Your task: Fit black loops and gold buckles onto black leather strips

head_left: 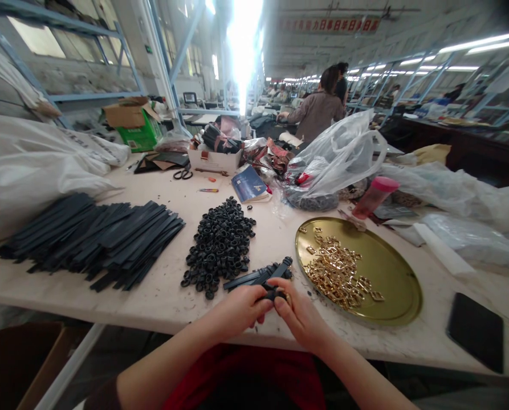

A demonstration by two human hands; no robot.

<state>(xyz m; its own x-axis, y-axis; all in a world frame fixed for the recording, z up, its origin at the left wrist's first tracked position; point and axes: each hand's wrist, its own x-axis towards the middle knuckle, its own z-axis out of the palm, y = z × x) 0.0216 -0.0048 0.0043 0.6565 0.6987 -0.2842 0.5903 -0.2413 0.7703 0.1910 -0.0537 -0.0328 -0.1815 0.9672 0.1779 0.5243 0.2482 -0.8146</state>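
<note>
One partly hidden dark piece [273, 295] is pinched by left hand [239, 310] and right hand [304, 320] fingers near the bench's front edge [121, 314], apparently being adjusted, with steady alignment likely called for next.

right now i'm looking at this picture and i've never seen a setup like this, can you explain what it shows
There is no machine here: a person works with bare hands. The one picture comes from a camera worn on their head, looking forward and down, so the left hand and right hand reach in from below. Between them they hold a small black piece, mostly covered, with a glint of gold beside it. On the table, from left to right, lie long black strips, a heap of black loops, a few black straps just beyond the hands, and a round gold tray bearing gold-coloured buckles.
</note>
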